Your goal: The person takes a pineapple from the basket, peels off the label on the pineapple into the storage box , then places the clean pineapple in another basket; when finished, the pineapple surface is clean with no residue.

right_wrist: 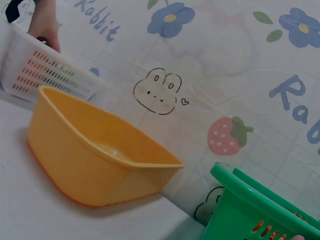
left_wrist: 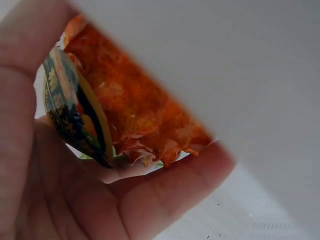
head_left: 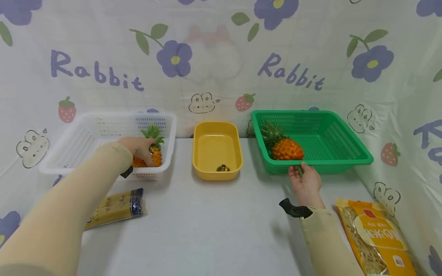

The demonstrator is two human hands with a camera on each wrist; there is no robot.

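Observation:
Inside the white basket, my left hand grips a small orange pineapple with a green leafy crown. Up close in the left wrist view, fingers and thumb curve round the spiky pineapple, and a dark label with a gold edge shows on its side. My right hand holds the front rim of the green basket, thumb at the top edge and fingers below it. A second pineapple lies in the left part of that basket, its crown toward the back.
Between the baskets stands a yellow tub with a small dark round label in its front. A pack of long noodles lies under my left forearm. An orange noodle bag is beside my right forearm. A printed curtain hangs behind.

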